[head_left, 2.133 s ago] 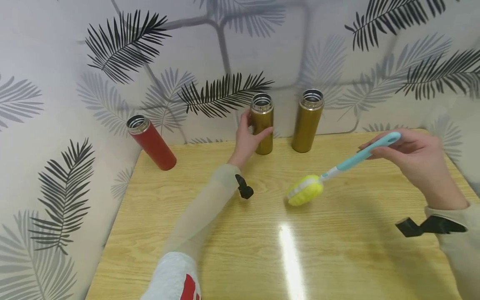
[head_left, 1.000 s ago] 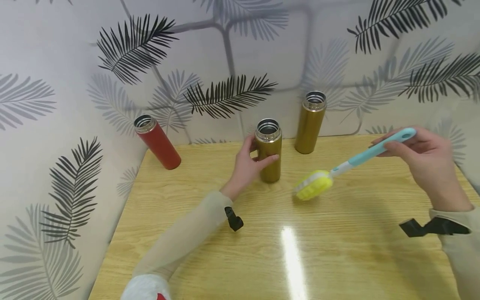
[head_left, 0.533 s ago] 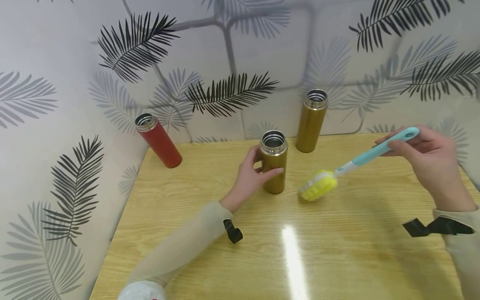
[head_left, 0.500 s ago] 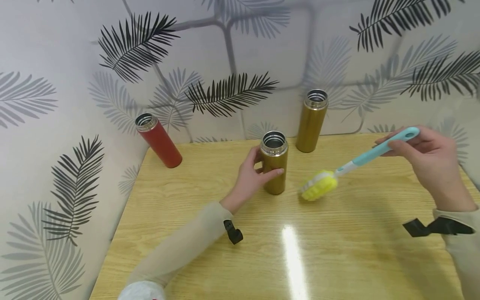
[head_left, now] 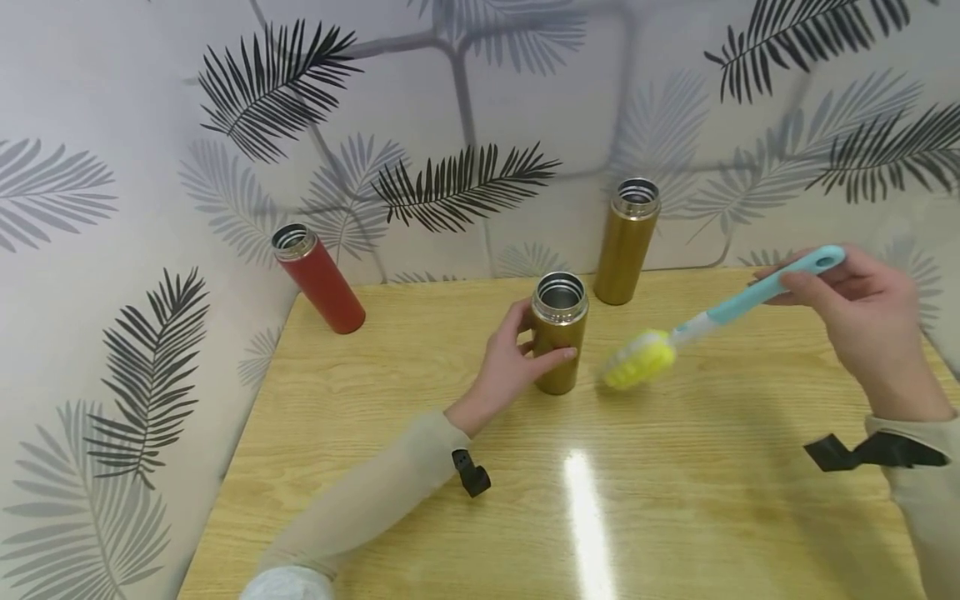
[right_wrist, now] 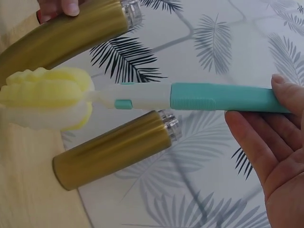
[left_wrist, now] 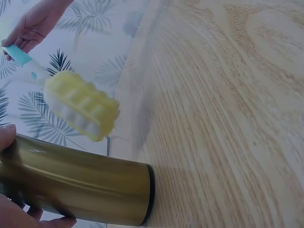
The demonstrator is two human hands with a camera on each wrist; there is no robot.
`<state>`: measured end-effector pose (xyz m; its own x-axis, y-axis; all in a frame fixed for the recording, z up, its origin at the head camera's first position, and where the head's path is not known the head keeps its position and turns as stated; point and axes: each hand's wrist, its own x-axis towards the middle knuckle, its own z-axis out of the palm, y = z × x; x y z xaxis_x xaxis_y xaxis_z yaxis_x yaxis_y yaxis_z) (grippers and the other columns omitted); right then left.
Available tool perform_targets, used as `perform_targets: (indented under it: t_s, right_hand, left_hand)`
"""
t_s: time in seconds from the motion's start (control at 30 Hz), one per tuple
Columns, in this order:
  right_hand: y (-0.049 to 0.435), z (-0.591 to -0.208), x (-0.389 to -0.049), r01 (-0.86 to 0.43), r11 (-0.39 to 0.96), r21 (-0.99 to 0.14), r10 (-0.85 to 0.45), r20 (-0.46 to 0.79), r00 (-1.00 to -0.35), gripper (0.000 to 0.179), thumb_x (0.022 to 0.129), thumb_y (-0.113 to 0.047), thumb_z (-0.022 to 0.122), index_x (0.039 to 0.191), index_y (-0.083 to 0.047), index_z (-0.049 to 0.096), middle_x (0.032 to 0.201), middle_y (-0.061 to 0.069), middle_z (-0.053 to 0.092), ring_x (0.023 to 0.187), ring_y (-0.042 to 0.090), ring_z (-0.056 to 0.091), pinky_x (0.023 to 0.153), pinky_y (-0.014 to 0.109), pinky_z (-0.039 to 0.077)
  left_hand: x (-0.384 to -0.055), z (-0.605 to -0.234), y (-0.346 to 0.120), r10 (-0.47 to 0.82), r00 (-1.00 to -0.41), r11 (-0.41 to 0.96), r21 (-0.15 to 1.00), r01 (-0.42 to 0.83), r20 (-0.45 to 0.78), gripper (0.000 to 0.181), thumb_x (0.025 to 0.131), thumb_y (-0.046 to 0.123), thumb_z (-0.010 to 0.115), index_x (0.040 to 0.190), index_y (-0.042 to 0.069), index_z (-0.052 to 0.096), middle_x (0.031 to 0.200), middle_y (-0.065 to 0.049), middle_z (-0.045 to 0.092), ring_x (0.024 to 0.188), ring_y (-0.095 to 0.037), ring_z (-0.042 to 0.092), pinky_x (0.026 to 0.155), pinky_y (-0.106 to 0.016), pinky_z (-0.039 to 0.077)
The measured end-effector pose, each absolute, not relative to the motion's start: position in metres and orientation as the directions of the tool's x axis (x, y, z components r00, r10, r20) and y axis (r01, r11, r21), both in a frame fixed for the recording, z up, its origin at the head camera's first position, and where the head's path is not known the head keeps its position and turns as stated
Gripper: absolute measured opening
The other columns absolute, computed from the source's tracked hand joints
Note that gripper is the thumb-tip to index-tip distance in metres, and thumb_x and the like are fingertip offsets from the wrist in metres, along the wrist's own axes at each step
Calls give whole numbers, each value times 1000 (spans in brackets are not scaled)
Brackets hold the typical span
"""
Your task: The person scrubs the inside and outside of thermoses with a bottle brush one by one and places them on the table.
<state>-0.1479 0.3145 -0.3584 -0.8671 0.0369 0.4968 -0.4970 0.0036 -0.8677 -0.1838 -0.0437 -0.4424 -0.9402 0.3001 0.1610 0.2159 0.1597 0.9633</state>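
My left hand (head_left: 510, 367) grips a lidless gold thermos bottle (head_left: 558, 337), thumb across its front and fingers round the far side. The bottle is upright near the middle of the table, its steel mouth facing up; its dark base shows close to the wood in the left wrist view. Between thumb and fingers, my right hand (head_left: 862, 312) pinches the turquoise handle of a bottle brush (head_left: 757, 293). Its yellow and white sponge head (right_wrist: 50, 99) points down and left, over the table to the right of the held bottle.
A second gold bottle (head_left: 627, 243) stands uncapped at the table's back edge, behind and right of the held one. Further left stands a red bottle (head_left: 321, 279), also uncapped. A leaf-patterned wall (head_left: 525, 92) rises behind the wooden table (head_left: 375, 400).
My left hand has brought the gold bottle from the back edge toward me and slightly right. The brush in my right hand has shifted a little to the right.
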Motion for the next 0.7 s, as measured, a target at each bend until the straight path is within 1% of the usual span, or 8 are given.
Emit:
perform_targets:
  t_s: [0.1,0.17,0.27,0.33,0.47,0.5,0.6,0.7]
  right_hand:
    - [311,-348,-149,-543,-84,-835,61,540,-840,18,95,18,60,110,29,58,100,12,79,92,18,77,79,24,60]
    - [309,-339,-150,-571,-100,-815,96,564,-820,19,96,17,60,110,29,57,101,14,78,91,19,76,80,24,61]
    - [306,-327,-149,-606,-41,-794,191,590,-785,19,98,11,63,110,25,61,102,15,78,92,19,76,82,24,60]
    - [305,-320,-150,-619,-15,-785,250,597,-762,19,99,6,63,112,20,63,104,14,78,96,20,75,84,23,59]
    - [302,-307,-154,-690,-23,-723,334,645,-687,19,102,3,60,115,15,64,108,17,74,103,23,73,88,24,58]
    - [301,-304,-155,-705,-52,-707,345,650,-677,20,103,2,59,117,16,63,109,17,72,104,25,72,89,25,58]
    - [296,-293,-155,-737,-67,-673,367,670,-645,18,105,2,56,117,14,61,111,17,68,105,26,70,88,24,58]
    - [292,-283,-154,-761,-124,-636,365,684,-631,16,104,3,58,114,15,59,111,20,66,106,29,71,86,24,59]
  left_hand:
    - [-184,-443,-44,301,-940,165,961,220,163,74,87,13,86,149,10,46,140,-10,58,130,-24,54,107,-44,50]
    - [-184,-444,-44,304,-939,168,961,220,162,75,87,13,86,150,11,46,141,-10,58,130,-24,54,108,-44,50]
    - [-184,-445,-45,315,-935,169,961,221,160,76,87,14,86,152,11,45,142,-8,57,131,-24,54,108,-44,49]
    - [-183,-445,-46,324,-933,168,961,220,157,77,87,14,86,153,12,45,143,-7,57,131,-24,54,109,-44,49]
    - [-183,-446,-46,341,-927,165,961,223,157,77,88,14,86,153,13,44,145,-5,56,131,-22,53,109,-44,49]
    - [-183,-447,-47,344,-925,162,960,226,160,78,88,14,86,153,13,44,145,-5,56,131,-22,53,109,-44,49]
    - [-183,-447,-47,355,-920,159,959,235,167,78,88,14,85,154,13,44,146,-5,55,132,-22,53,109,-44,49]
    - [-183,-448,-47,362,-916,157,958,240,171,78,89,14,85,154,14,43,146,-5,55,132,-22,53,109,-44,49]
